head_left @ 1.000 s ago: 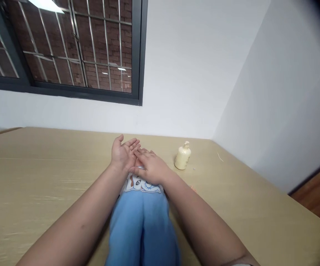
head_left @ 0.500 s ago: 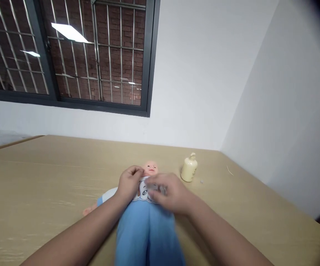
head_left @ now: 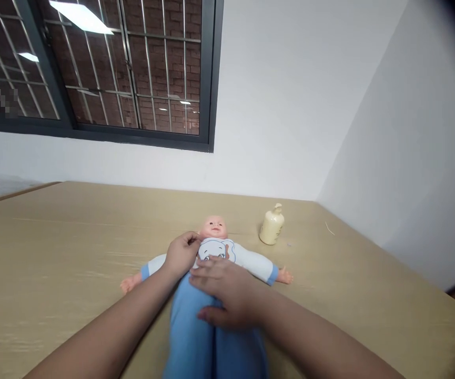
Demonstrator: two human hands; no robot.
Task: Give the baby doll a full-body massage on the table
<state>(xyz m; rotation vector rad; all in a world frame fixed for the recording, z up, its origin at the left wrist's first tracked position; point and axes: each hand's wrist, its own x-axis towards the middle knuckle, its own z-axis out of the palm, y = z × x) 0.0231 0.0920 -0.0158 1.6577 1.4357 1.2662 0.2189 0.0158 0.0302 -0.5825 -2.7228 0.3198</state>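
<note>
A baby doll [head_left: 213,226] lies on its back on the table, head away from me and arms spread. It wears a white shirt with a cartoon face and blue cuffs, plus long blue trousers [head_left: 193,321]. At the shirt's shoulder on the left, the fingers of my left hand [head_left: 182,255] are pinched together on the shirt. Across the doll's waist, my right hand [head_left: 229,292] lies with fingers stretched out and thumb apart, over the shirt's lower edge and the top of the trousers.
A cream pump bottle [head_left: 272,226] stands right of the doll's head. Beyond it are a small pale bit [head_left: 289,244] and a thin string [head_left: 330,228] on the wooden table [head_left: 65,237]. White walls and a barred window [head_left: 132,68] rise behind.
My right hand has moved down from the doll's chest to its waist, uncovering the shirt print and the doll's arm on the right. My left hand stays at the shoulder. The view has tilted slightly down.
</note>
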